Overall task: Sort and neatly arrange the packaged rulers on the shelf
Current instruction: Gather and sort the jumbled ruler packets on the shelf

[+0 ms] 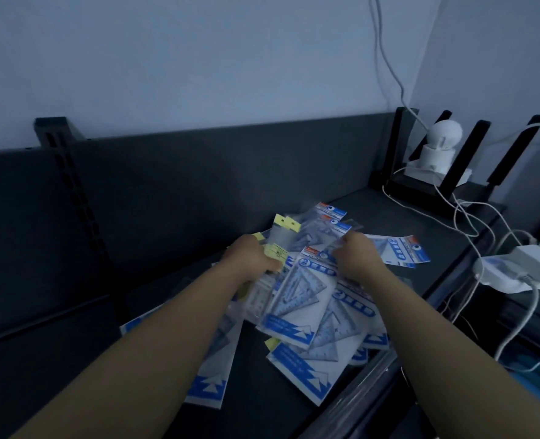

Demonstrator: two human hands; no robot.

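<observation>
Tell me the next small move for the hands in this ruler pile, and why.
Probably lift the left hand with its yellow-tagged packs clear and set them on the bare shelf to the left. The blue triangle-ruler packs lie overlapped at mixed angles, and the right hand is pinching one, so separating the two kinds looks sensible.

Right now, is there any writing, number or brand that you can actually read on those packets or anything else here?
"2" in a white circle: on the blue header of the set-square packet below the hands.
"2" again: on the packet to its right.
Other blue-header print: blurred, unreadable.
Yellow-tagged packets in the left hand: print too small.
White devices: no legible text.
</observation>
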